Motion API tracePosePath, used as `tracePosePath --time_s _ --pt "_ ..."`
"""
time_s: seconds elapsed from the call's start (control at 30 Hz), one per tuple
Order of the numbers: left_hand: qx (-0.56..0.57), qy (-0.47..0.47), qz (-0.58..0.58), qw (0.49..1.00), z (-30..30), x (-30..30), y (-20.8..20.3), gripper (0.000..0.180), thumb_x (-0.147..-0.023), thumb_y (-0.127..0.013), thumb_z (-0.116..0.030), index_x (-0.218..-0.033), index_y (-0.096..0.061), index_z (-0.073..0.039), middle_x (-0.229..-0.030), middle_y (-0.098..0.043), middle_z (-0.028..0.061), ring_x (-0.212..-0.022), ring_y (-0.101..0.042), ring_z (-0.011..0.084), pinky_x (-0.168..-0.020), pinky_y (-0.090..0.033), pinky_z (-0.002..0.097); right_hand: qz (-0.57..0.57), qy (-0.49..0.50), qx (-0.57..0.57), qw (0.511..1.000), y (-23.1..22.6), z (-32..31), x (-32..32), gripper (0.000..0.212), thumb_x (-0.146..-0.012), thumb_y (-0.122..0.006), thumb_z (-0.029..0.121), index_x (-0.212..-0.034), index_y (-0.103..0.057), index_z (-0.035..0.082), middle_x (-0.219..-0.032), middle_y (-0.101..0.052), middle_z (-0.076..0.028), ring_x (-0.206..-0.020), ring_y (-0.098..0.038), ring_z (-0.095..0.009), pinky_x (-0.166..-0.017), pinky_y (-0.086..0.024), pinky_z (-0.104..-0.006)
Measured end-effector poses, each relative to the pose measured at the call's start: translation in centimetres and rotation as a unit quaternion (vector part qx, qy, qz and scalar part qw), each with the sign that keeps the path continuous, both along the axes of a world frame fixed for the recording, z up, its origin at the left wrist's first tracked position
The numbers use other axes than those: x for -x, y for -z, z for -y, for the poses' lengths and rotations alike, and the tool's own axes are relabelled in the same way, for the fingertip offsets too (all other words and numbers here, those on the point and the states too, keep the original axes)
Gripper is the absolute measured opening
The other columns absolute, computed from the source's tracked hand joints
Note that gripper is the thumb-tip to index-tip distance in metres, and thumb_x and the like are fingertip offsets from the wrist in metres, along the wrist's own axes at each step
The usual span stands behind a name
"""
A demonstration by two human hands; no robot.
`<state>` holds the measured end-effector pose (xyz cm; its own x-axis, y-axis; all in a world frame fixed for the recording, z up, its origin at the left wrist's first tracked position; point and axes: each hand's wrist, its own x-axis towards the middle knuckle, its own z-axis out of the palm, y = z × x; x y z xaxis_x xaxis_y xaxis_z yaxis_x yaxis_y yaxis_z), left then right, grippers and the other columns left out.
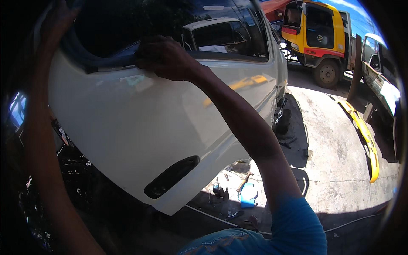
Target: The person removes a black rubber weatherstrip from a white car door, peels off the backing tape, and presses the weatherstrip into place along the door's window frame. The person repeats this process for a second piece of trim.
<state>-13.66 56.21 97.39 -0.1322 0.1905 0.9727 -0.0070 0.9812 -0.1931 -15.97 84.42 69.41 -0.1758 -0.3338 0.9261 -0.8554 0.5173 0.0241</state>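
Observation:
A white vehicle body panel [123,110] with a tinted window [127,25] fills the middle of the view. My right hand [163,57] rests at the window's lower edge, over the black rubber seal [108,63]. Its fingers are curled in, and their tips are hidden in shadow, so what they grip is unclear. At the upper left, my left hand [57,19] is raised beside the window's corner. It is dark and partly cut off, hiding how its fingers lie. A black recessed handle [172,176] sits low on the panel.
A hammer [245,182], a blue container [248,196] and several small parts lie on the ground below. Rightward, a yellow bumper-like strip [363,136] lies on concrete. A yellow truck [321,34] stands behind, with another damaged vehicle [379,76] at the right edge.

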Motion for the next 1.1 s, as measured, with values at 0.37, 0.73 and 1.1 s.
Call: tracePosePath --time_s 0.37,0.73,1.1 --pt "-0.103 0.050 -0.067 0.991 -2.3 -8.3 3.0 0.069 -0.071 -0.070 -0.016 -0.135 -0.053 0.003 -0.123 -0.066 0.0315 -0.119 -0.064 0.0436 -0.103 -0.050 0.0460 -0.164 -0.070 -0.059 0.982 -1.5 2.8 -0.4 0.026 -0.091 -0.074 0.013 -0.118 -0.074 0.012 -0.122 -0.067 -0.008 -0.116 -0.059 -0.028 -0.102 -0.044 -0.0428" --pt "-0.039 -0.006 -0.074 0.996 -1.3 -9.8 3.3 0.073 -0.070 -0.073 -0.017 -0.136 -0.051 0.006 -0.129 -0.063 0.0321 -0.124 -0.061 0.0422 -0.105 -0.049 0.0445 -0.219 -0.159 -0.170 0.947 -4.5 4.1 -0.6 0.015 -0.088 -0.073 0.010 -0.102 -0.071 0.007 -0.096 -0.065 -0.010 -0.092 -0.064 -0.029 -0.077 -0.056 -0.0420" --pt "-0.013 -0.014 -0.057 0.998 -0.6 -10.0 4.2 0.066 -0.073 -0.069 -0.017 -0.133 -0.052 0.004 -0.124 -0.064 0.0322 -0.121 -0.062 0.0453 -0.102 -0.050 0.0481 -0.224 -0.137 -0.271 0.926 -6.8 4.0 -1.0 0.012 -0.086 -0.075 0.010 -0.097 -0.071 0.007 -0.086 -0.062 -0.008 -0.081 -0.069 -0.028 -0.067 -0.058 -0.0403"
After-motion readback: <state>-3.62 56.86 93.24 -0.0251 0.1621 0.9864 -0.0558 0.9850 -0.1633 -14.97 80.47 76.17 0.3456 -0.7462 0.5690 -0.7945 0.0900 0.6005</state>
